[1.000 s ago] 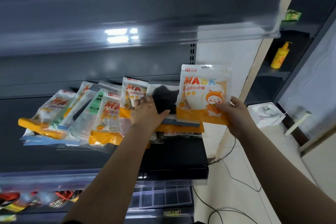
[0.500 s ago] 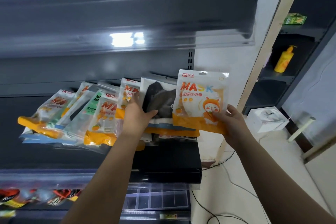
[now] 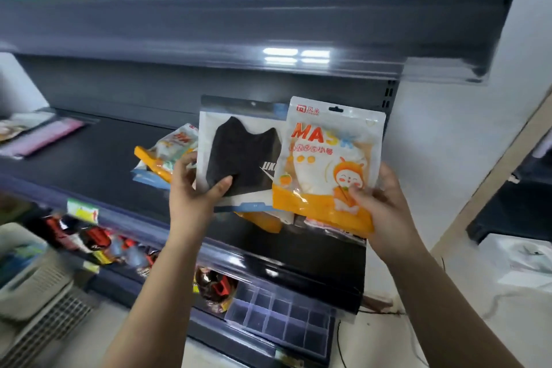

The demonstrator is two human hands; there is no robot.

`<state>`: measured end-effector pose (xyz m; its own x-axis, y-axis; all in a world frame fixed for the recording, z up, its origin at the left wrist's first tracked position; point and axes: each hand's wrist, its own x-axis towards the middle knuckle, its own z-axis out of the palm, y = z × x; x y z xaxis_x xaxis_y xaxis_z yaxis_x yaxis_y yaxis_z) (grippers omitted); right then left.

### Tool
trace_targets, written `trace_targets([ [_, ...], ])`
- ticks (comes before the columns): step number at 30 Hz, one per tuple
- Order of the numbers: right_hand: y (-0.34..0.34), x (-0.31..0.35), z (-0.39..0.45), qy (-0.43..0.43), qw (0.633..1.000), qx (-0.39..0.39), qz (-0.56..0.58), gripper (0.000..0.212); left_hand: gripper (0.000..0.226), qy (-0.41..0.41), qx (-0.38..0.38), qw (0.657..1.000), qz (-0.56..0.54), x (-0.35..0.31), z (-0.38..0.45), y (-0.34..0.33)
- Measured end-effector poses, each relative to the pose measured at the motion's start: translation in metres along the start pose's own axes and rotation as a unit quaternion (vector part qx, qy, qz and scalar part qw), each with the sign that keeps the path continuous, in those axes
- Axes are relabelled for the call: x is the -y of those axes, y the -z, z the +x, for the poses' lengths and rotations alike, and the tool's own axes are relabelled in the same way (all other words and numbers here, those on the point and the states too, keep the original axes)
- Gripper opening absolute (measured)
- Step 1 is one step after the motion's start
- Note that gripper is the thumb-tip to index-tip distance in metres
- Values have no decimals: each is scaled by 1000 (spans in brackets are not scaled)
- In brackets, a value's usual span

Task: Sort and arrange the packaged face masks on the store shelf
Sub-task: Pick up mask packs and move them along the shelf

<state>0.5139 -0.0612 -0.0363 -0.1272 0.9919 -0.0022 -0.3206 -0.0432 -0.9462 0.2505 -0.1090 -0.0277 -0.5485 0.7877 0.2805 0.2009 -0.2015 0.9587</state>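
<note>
Dark grey store shelf [image 3: 89, 155] spans the view, with another shelf board above it and a white wall to the right. Frame is blurred toward the left edge.

Left hand [image 3: 194, 191]: holds a black mask packet [image 3: 239, 152] upright in front of the shelf, thumb pressed on the packet's front, fingers curled round its left edge and behind. Packet is clear plastic with a white backing and a blue strip along the bottom; a black mask shows inside.

Right hand [image 3: 379, 197]: grips an orange mask packet [image 3: 325, 164] at its lower right corner, thumb on the front, fingers behind. Packet reads "MASK" and carries a cartoon figure with an orange band along the bottom. Its left edge overlaps the right side of the black packet.

More packets [image 3: 167, 152], orange and white, lie in a loose pile on the shelf just behind the left hand; further orange packets [image 3: 263, 221] show below the two held ones.

Far left on the same shelf: pink packets [image 3: 44, 134], lying flat, well apart from the pile.

Lower shelf: small red and black items [image 3: 98, 242], too blurred to identify, and a clear divided organiser tray [image 3: 283, 317] to the right.
</note>
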Motion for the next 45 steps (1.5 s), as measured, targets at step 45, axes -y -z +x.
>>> trace_targets([
  [45, -454, -166, 40, -27, 990, 141, -9, 72, 49, 46, -141, 989, 15, 88, 151, 423],
])
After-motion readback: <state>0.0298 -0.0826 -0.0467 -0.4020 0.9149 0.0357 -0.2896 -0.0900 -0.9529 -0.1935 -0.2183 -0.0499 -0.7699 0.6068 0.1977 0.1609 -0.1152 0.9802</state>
